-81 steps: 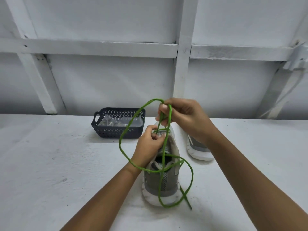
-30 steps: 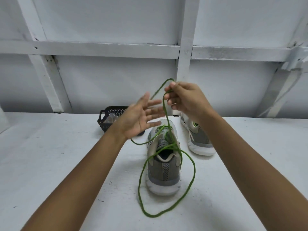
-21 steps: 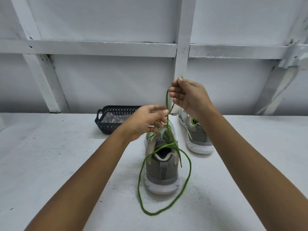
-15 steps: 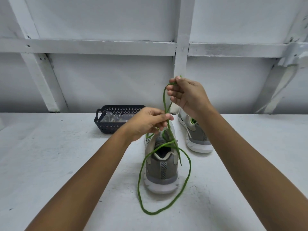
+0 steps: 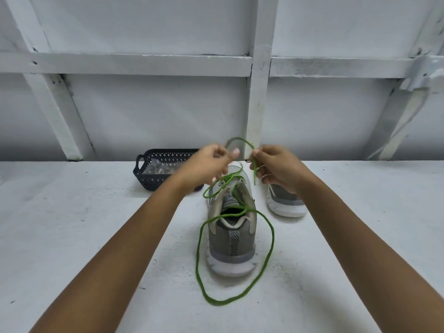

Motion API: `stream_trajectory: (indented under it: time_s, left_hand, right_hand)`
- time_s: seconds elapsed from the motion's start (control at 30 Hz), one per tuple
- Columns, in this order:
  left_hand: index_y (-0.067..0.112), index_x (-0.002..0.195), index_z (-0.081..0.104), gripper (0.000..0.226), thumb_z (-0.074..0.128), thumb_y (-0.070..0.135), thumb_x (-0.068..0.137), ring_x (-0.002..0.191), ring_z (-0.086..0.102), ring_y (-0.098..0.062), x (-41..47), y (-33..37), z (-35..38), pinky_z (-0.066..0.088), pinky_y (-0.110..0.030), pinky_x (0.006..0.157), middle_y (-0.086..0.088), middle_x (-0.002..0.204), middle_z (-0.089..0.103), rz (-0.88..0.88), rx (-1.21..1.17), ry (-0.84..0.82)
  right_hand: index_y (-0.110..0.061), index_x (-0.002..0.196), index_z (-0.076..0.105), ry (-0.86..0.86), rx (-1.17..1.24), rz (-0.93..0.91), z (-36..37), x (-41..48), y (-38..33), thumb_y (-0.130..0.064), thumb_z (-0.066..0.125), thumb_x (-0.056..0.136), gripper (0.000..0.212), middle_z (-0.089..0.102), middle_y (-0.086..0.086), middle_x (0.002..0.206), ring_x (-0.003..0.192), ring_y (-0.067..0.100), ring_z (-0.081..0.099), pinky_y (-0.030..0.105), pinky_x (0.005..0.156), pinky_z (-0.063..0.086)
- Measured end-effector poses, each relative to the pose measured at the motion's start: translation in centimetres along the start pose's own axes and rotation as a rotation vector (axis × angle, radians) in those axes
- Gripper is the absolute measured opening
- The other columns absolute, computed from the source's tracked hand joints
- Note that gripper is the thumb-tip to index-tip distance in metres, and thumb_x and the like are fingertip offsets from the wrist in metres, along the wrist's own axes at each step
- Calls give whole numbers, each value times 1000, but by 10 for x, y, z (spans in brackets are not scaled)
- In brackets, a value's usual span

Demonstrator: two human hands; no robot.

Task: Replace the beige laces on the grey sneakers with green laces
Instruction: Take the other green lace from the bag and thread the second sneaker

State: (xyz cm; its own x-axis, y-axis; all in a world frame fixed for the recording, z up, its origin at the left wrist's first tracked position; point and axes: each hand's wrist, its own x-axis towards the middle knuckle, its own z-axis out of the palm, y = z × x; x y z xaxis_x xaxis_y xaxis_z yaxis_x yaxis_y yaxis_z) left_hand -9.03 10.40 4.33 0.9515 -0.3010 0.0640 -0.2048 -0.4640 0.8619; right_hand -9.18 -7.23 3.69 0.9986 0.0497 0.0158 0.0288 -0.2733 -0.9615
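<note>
At the centre of the frame, both hands are level, side by side above the toe of the near sneaker (image 5: pixel 231 246). Half a second ago the right hand (image 5: pixel 276 167) held the lace (image 5: pixel 197 260) high while the left pinched it lower down. Now the right hand has dropped. It pinches the lace in curled fingers, with a short end hanging below them. The left hand (image 5: pixel 211 164) is blurred with motion, but its fingers look closed on the lace too, which arches between the two hands. The rest runs down to the eyelets and lies in a wide loop on the table (image 5: pixel 72 236) round the heel. This looks like drawing the slack even for the next eyelet or a knot (which one is unclear). The other sneaker (image 5: pixel 287 205) sits centre right and the basket (image 5: pixel 149 176) centre left.
</note>
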Motion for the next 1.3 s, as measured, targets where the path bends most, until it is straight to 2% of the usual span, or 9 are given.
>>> stream_trajectory:
  time_s: [0.13, 0.27, 0.37, 0.57, 0.7, 0.9, 1.0, 1.1, 1.3]
  left_hand:
    - [21, 80, 62, 43, 63, 63, 75, 67, 52, -10, -15, -21, 14, 42, -29, 64, 5, 77, 58, 42, 428, -374]
    - [15, 75, 71, 34, 71, 49, 77, 74, 49, -15, -21, -24, 12, 39, -32, 70, -9, 84, 56, 63, 374, -380]
    - [20, 74, 71, 13, 69, 28, 84, 76, 53, -12, -27, -22, 5, 45, -35, 76, -1, 81, 59, 80, 325, -467]
    - [12, 74, 46, 24, 41, 9, 97, 46, 42, -10, -24, -31, -21, 41, -20, 45, 1, 56, 47, -96, -263, -202]
    - [14, 69, 47, 25, 43, 10, 93, 47, 26, -10, -18, -47, -51, 20, -18, 40, 7, 53, 38, -140, 131, -100]
    - [14, 96, 67, 18, 53, 27, 93, 79, 55, -12, -16, -58, -51, 48, -24, 65, 5, 88, 60, -323, 699, -370]
    - [13, 112, 63, 24, 50, 27, 96, 91, 53, -11, -8, -48, -27, 42, -24, 76, 5, 98, 55, -107, 689, -190]
    - [25, 102, 64, 15, 52, 27, 93, 95, 53, -10, 5, -36, -6, 43, -28, 83, 5, 99, 56, 60, 525, -81]
    - [21, 111, 68, 27, 48, 21, 92, 121, 40, -27, 38, -26, 31, 24, -34, 103, -11, 118, 56, 29, 776, -174]
  right_hand:
    - [-11, 86, 44, 175, 239, 88, -9, 2, 9, -19, 30, 104, 25, 60, 11, 66, 35, 9, 46, 17, 38, 37]
    - [-11, 88, 47, 230, 321, 111, -10, -1, 21, -18, 32, 103, 22, 59, 6, 58, 48, 14, 47, 19, 42, 38]
    - [-13, 90, 54, 235, 309, 107, -7, -3, 28, -16, 41, 101, 18, 60, 2, 63, 53, 11, 48, 20, 44, 36]
    - [-13, 95, 61, 109, 279, 80, -2, -3, 35, -13, 48, 98, 13, 65, -5, 70, 44, 0, 43, 18, 42, 33]
    - [-11, 88, 62, 153, 199, 50, 3, 0, 42, -12, 52, 96, 13, 66, -4, 67, 37, 0, 34, 13, 34, 26]
    - [-14, 87, 53, 171, 368, 22, 10, 5, 42, -11, 50, 97, 10, 60, 8, 68, 50, 10, 53, 17, 45, 46]
    - [-6, 96, 55, 179, 397, 9, 12, 9, 45, -2, 55, 92, 6, 59, 9, 76, 63, 14, 58, 16, 54, 52]
    - [0, 100, 57, 227, 360, -6, 18, 15, 51, 7, 54, 90, 12, 59, 10, 78, 62, 11, 57, 13, 53, 51]
    - [-13, 95, 57, 332, 249, -74, 30, 27, 66, -7, 45, 98, 14, 60, 6, 69, 58, 15, 57, 28, 57, 53]
